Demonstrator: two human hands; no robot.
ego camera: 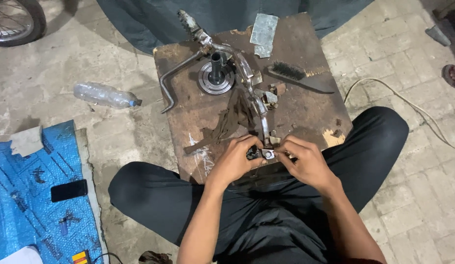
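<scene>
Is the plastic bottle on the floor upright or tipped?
Tipped: the plastic bottle lies on its side on the paving, cap end pointing toward the wooden block.

Long metal lever assembly [247, 83], grimy and silver-grey, lies lengthwise on wooden board [305, 115], running from far edge to near edge. Far end carries ridged foot peg, near far-left corner. Bent rod branches off toward left edge, curving down into hook shape. Middle section thick, with small blocky fittings clustered beside it. Near end narrows to straight shiny shaft, ending at small metal clamp piece [267, 154] with round hole, silver, at middle of near edge, pinched between fingertips of both hands.
</scene>
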